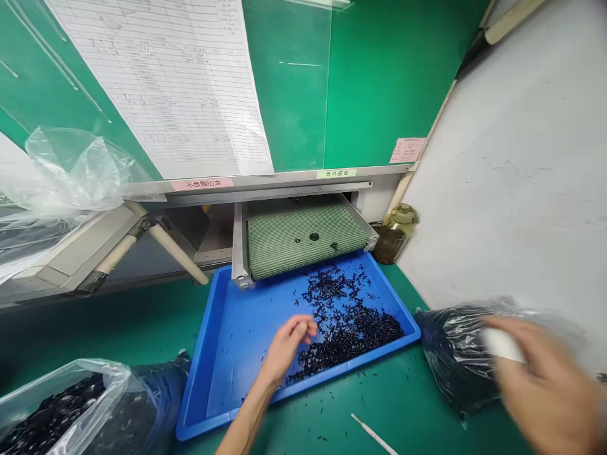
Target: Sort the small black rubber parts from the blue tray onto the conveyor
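A blue tray (199, 373) stands on the green table under the end of a conveyor belt (284, 234). Many small black parts (365, 328) are heaped toward its right side. Over the tray, beside the heap, is my left hand (290, 341) with its fingers curled together; whether anything is in them is hidden. Off to the right, my right hand (545, 379) is smeared by motion. A small white object (503, 344), too blurred to name, is at its fingers. Behind that hand lies a clear plastic bag (459, 354) with dark contents.
At lower left stands an open plastic bag (128, 404) of black parts. A thin white stick (374, 435) lies on the table near scattered pieces. A jar (396, 234) stands by the white wall. Another clear bag (90, 167) hangs at upper left.
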`<control>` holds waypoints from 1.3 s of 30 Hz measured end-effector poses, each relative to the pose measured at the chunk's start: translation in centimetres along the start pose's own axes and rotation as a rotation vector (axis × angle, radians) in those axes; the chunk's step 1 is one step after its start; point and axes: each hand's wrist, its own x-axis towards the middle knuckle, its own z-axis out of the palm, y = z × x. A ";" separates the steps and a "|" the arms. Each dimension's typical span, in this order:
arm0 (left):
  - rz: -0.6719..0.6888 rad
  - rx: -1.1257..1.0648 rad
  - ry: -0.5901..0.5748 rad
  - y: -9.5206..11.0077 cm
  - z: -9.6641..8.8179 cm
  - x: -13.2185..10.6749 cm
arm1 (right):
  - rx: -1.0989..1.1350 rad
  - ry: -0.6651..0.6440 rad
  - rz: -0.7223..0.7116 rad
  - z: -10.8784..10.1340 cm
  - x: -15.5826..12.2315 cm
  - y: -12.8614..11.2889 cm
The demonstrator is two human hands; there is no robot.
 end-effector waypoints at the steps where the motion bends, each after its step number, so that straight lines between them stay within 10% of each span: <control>1: 0.062 0.167 0.042 -0.3 -0.3 2.4 | 0.058 -0.169 -0.046 3.3 0.8 -2.1; 3: 0.144 0.442 0.096 -1.0 -0.3 7.1 | 0.117 -0.502 -0.109 10.6 3.2 -5.4; 6: 0.205 0.583 0.087 -1.9 0.3 12.4 | 0.037 -0.629 -0.090 20.0 7.3 -7.3; 10: 0.238 0.723 0.011 -2.7 1.1 15.3 | -0.007 -0.698 -0.097 26.4 10.4 -6.7; 23: 0.173 0.733 -0.045 -2.8 -0.1 14.4 | 0.087 -0.763 -0.118 28.2 9.3 -4.1; 33: 0.137 0.630 0.193 -3.5 -3.0 17.2 | 0.141 -0.377 -0.021 31.0 13.1 0.4; 39: 0.070 0.600 0.232 -4.6 -1.5 20.4 | 0.103 -0.307 0.053 34.2 14.4 -0.1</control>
